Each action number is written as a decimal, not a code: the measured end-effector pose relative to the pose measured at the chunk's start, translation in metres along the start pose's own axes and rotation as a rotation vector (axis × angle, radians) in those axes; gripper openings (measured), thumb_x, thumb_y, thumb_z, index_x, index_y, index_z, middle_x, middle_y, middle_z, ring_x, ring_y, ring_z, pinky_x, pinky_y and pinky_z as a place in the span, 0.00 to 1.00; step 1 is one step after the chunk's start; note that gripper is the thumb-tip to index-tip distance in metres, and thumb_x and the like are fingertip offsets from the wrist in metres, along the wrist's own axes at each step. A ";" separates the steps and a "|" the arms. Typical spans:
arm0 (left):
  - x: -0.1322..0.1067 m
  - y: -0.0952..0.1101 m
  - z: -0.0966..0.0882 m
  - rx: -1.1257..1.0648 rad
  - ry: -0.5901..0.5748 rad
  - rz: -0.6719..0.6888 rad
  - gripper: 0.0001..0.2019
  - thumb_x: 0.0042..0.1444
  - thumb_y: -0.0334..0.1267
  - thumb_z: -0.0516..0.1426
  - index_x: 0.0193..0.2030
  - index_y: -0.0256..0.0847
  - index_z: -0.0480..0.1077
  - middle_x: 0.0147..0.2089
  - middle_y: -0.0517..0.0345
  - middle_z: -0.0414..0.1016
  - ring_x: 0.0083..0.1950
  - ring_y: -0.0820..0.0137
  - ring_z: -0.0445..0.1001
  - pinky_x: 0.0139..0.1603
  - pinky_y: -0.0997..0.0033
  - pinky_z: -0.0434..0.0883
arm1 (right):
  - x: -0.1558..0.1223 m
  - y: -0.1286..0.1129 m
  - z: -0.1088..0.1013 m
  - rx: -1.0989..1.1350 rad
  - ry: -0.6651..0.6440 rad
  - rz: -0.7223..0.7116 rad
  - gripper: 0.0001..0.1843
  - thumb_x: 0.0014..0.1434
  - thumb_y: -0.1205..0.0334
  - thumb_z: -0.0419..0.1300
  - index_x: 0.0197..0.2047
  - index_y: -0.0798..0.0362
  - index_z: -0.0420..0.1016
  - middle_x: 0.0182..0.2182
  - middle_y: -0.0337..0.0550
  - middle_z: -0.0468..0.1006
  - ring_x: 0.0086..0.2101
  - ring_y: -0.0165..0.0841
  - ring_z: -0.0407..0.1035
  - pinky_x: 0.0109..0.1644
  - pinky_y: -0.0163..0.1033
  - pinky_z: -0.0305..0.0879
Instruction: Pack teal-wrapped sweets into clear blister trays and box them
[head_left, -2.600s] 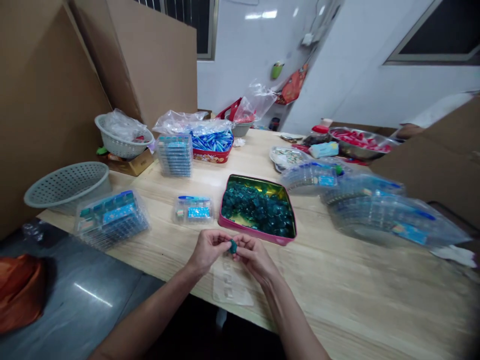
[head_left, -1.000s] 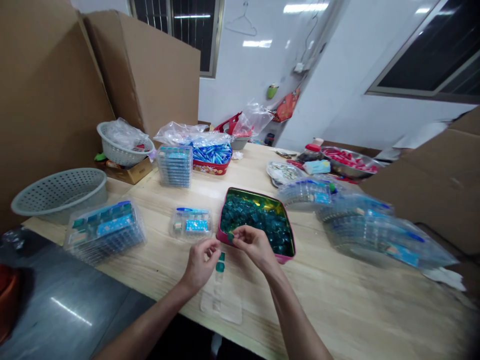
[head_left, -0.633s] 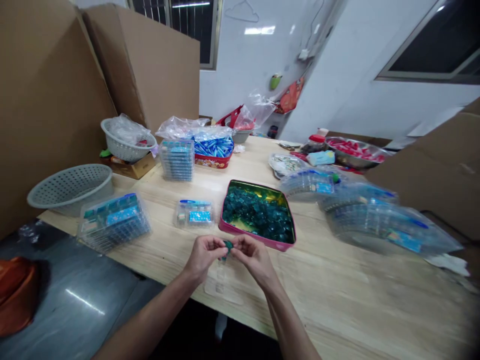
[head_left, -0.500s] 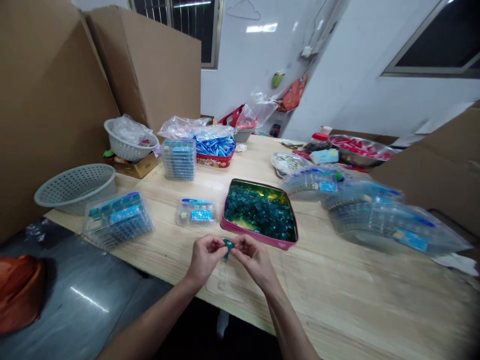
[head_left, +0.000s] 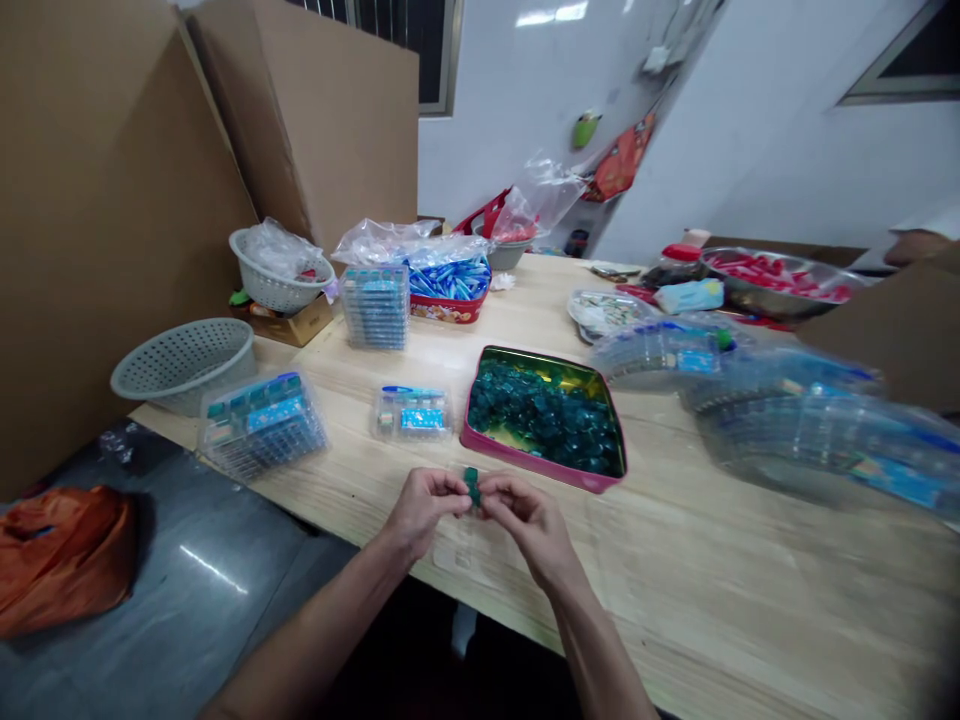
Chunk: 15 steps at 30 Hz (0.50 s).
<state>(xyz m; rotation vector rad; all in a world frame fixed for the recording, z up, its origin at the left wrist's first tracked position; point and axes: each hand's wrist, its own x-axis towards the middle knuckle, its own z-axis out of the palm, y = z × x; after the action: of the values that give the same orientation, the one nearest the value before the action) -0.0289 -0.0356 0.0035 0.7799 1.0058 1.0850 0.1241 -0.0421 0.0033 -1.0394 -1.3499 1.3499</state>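
Observation:
Between the fingertips of my left hand and my right hand is a small dark green translucent plastic piece. Both hands pinch it, one from each side, above the near edge of the table. Under my hands lies a clear plastic tray, partly covered by them. Just beyond, a pink-rimmed tin holds many similar dark green pieces. A clear blister pack with a blue card and a blue pen-like item sits to the left of the tin.
Stacked clear packs and a grey perforated basket are at the left. Behind stand another pack stack and a red tin of blue pieces. Long rows of packs fan out at right. A steel bowl holds red pieces.
The view has shifted slightly, so the table's things appear further right or higher. The green piece has been turned between my fingertips, and both hands still pinch it.

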 end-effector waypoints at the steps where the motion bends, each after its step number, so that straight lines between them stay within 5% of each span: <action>1: 0.000 0.001 -0.001 0.009 -0.011 -0.014 0.05 0.32 0.29 0.63 0.22 0.33 0.74 0.19 0.61 0.71 0.21 0.78 0.65 0.26 0.77 0.60 | 0.000 0.001 -0.001 0.081 -0.026 0.059 0.12 0.52 0.53 0.64 0.36 0.53 0.75 0.33 0.42 0.74 0.28 0.31 0.70 0.34 0.37 0.69; 9: 0.002 0.007 -0.008 0.142 -0.041 -0.032 0.03 0.32 0.29 0.60 0.19 0.33 0.73 0.16 0.62 0.69 0.18 0.80 0.59 0.21 0.78 0.54 | 0.003 0.006 -0.001 0.237 -0.049 0.171 0.13 0.45 0.57 0.69 0.32 0.54 0.73 0.25 0.37 0.72 0.23 0.27 0.67 0.29 0.33 0.66; 15: 0.011 -0.002 -0.013 0.480 -0.021 0.020 0.03 0.37 0.27 0.57 0.21 0.35 0.73 0.19 0.62 0.70 0.22 0.76 0.64 0.25 0.77 0.58 | 0.004 0.016 -0.002 0.016 -0.021 0.196 0.08 0.45 0.61 0.63 0.27 0.53 0.67 0.20 0.34 0.68 0.20 0.27 0.63 0.25 0.32 0.61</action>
<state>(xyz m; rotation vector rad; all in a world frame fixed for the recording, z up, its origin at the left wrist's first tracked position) -0.0389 -0.0249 -0.0056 1.1859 1.2620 0.8561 0.1248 -0.0370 -0.0127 -1.1738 -1.2767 1.5165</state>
